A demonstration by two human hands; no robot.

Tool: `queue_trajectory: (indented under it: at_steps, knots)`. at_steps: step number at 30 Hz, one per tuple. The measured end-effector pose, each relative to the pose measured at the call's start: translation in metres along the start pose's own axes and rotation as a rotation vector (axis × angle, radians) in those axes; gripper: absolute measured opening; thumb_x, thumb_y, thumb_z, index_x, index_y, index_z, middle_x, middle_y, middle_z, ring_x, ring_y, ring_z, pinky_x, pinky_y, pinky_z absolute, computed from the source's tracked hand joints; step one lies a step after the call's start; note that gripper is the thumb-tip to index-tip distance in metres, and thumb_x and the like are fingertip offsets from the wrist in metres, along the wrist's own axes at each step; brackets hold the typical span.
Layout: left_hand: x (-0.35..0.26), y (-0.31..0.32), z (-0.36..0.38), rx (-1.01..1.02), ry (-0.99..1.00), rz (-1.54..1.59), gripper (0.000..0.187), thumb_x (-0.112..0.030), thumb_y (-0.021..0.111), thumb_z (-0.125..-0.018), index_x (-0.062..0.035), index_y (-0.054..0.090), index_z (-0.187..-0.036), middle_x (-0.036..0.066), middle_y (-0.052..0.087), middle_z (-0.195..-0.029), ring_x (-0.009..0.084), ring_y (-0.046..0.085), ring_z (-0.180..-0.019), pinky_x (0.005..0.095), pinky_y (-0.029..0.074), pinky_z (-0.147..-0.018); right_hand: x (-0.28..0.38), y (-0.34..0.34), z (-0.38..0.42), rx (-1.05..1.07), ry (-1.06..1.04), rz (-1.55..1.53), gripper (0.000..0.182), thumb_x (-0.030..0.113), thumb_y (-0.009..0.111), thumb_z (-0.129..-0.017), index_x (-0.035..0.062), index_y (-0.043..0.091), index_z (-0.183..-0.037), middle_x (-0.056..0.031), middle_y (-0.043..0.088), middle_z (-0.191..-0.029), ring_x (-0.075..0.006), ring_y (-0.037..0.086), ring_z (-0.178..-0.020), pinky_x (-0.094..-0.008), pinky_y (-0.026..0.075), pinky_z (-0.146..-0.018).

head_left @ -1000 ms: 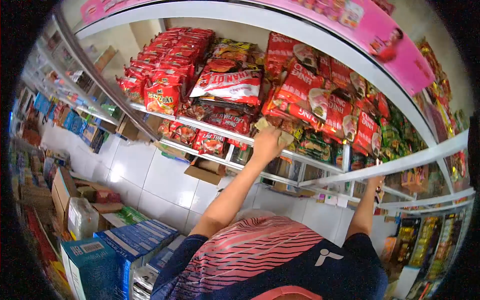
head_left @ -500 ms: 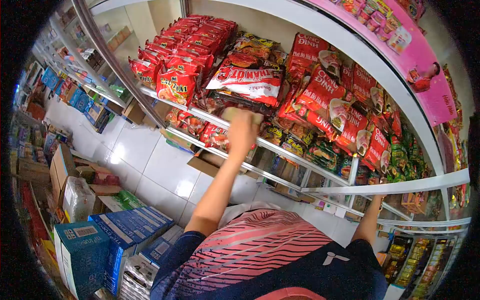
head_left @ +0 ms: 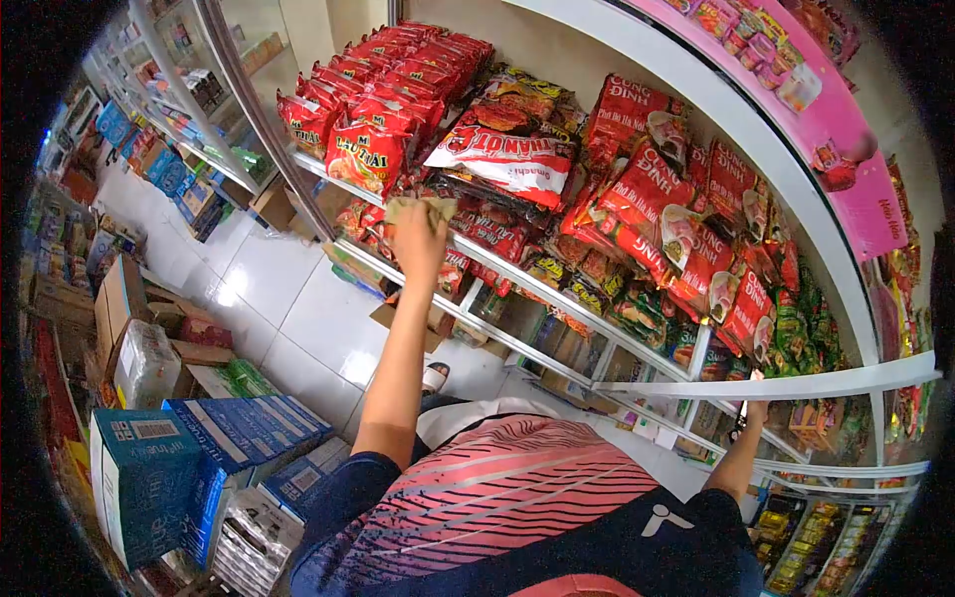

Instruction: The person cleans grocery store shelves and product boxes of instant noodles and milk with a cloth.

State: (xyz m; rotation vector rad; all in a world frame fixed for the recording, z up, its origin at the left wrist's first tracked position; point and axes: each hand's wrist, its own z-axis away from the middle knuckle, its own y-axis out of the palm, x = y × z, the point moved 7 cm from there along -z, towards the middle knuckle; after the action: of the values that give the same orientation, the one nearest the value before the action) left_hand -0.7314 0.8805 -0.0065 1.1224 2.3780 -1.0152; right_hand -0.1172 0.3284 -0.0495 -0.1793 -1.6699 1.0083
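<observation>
My left hand [head_left: 420,246] is closed on a yellowish cloth [head_left: 426,207], pressed to the white front rail [head_left: 517,283] of a shelf. Just beyond it lie red noodle packets [head_left: 362,151] and a red-and-white noodle pack [head_left: 505,164]. Over on the right, my right hand [head_left: 756,406] grips a white curved bar [head_left: 836,374] of the shelving. Its fingertips show above the bar, while the bar hides part of the hand.
Red pho packets [head_left: 652,194] fill the shelf's right part, with green packets [head_left: 796,323] beside them. A pink banner [head_left: 836,149] hangs along the upper frame. Blue cartons [head_left: 244,438] stand on the lower left by the white tiled floor [head_left: 318,308].
My left hand has slid leftward along the shelf rail with the cloth. My right hand stays at the curved bar. The view has shifted slightly.
</observation>
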Motion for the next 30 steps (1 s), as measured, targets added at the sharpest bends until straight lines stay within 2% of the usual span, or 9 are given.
queue_trajectory:
  at_steps: [6, 8, 9, 14, 15, 18, 22, 26, 30]
  knots:
    - [-0.126, 0.071, 0.055, 0.568, 0.120, 0.269, 0.015, -0.010, 0.057, -0.069, -0.0055, 0.054, -0.083, 0.013, 0.056, -0.081, 0.0332, 0.054, -0.075, 0.0417, 0.044, -0.063, 0.013, -0.005, 0.011, -0.034, -0.180, 0.295, 0.042, 0.036, 0.043, -0.088, 0.0019, 0.051, -0.112, -0.0136, 0.054, -0.107, -0.0252, 0.049, -0.098, -0.0332, 0.035, -0.087]
    - [-0.157, 0.066, 0.066, 0.466, 0.308, 0.388, 0.017, -0.010, 0.056, -0.069, -0.0047, 0.055, -0.084, 0.014, 0.056, -0.080, 0.0332, 0.055, -0.074, 0.0417, 0.045, -0.063, 0.081, 0.001, 0.045, -0.225, -0.011, 0.454, 0.043, 0.035, 0.048, -0.086, 0.0007, 0.051, -0.111, -0.0180, 0.054, -0.107, -0.0295, 0.051, -0.099, -0.0355, 0.037, -0.086]
    - [-0.148, 0.069, 0.067, 0.475, 0.259, 0.382, 0.019, -0.011, 0.058, -0.068, -0.0043, 0.056, -0.086, 0.014, 0.056, -0.080, 0.0332, 0.055, -0.075, 0.0416, 0.045, -0.064, 0.103, -0.006, 0.065, -0.390, 0.216, 0.514, 0.046, 0.034, 0.057, -0.082, 0.0010, 0.051, -0.113, -0.0220, 0.053, -0.110, -0.0331, 0.050, -0.104, -0.0374, 0.037, -0.087]
    - [-0.039, 0.018, 0.009, 0.364, 0.009, 0.129, 0.022, -0.007, 0.058, -0.066, -0.0046, 0.055, -0.088, 0.016, 0.057, -0.083, 0.0334, 0.054, -0.081, 0.0421, 0.044, -0.067, 0.042, 0.052, 0.152, -0.561, -0.269, 0.256, 0.013, 0.007, 0.054, -0.077, -0.0032, 0.057, -0.085, -0.0150, 0.056, -0.076, -0.0258, 0.053, -0.074, -0.0346, 0.042, -0.071]
    - [-0.014, 0.019, 0.004, 0.453, -0.138, 0.064, 0.021, -0.008, 0.058, -0.067, -0.0054, 0.054, -0.088, 0.015, 0.056, -0.086, 0.0330, 0.053, -0.085, 0.0416, 0.043, -0.070, 0.102, 0.092, 0.191, -0.519, -0.344, 0.137, 0.005, 0.003, 0.053, -0.074, -0.0005, 0.055, -0.076, -0.0106, 0.054, -0.072, -0.0247, 0.051, -0.070, -0.0357, 0.042, -0.070]
    - [-0.038, 0.020, 0.012, 0.267, 0.098, -0.177, 0.021, -0.009, 0.058, -0.069, -0.0027, 0.054, -0.089, 0.015, 0.053, -0.089, 0.0328, 0.049, -0.089, 0.0411, 0.039, -0.079, 0.153, 0.192, 0.240, -0.277, -0.421, 0.101, 0.008, 0.004, 0.062, -0.072, 0.0024, 0.058, -0.079, -0.0133, 0.058, -0.081, -0.0297, 0.055, -0.081, -0.0376, 0.041, -0.079]
    - [-0.134, 0.071, 0.081, 0.550, 0.252, 0.104, 0.017, -0.015, 0.055, -0.072, -0.0032, 0.052, -0.083, 0.016, 0.051, -0.083, 0.0316, 0.050, -0.079, 0.0410, 0.041, -0.068, 0.279, 0.236, 0.219, -0.320, -0.653, 0.058, 0.015, -0.002, 0.061, -0.067, 0.0024, 0.058, -0.081, -0.0133, 0.057, -0.082, -0.0319, 0.053, -0.078, -0.0394, 0.043, -0.071]
    - [-0.222, 0.074, 0.123, 0.651, 0.519, 0.405, 0.016, -0.013, 0.055, -0.073, -0.0044, 0.053, -0.086, 0.014, 0.053, -0.087, 0.0316, 0.051, -0.081, 0.0408, 0.042, -0.073, 0.312, 0.277, 0.143, -0.292, -0.512, 0.158, 0.038, 0.019, 0.060, -0.075, 0.0059, 0.052, -0.110, -0.0176, 0.046, -0.114, -0.0357, 0.042, -0.107, -0.0447, 0.032, -0.089]
    - [-0.193, 0.078, 0.099, 0.698, 0.655, 0.280, 0.023, -0.010, 0.053, -0.070, -0.0039, 0.056, -0.092, 0.015, 0.057, -0.090, 0.0312, 0.053, -0.084, 0.0402, 0.043, -0.074, 0.322, 0.294, 0.146, -0.341, -0.426, 0.489, 0.052, 0.039, 0.049, -0.081, 0.0040, 0.046, -0.119, -0.0211, 0.036, -0.128, -0.0360, 0.033, -0.118, -0.0482, 0.019, -0.100]
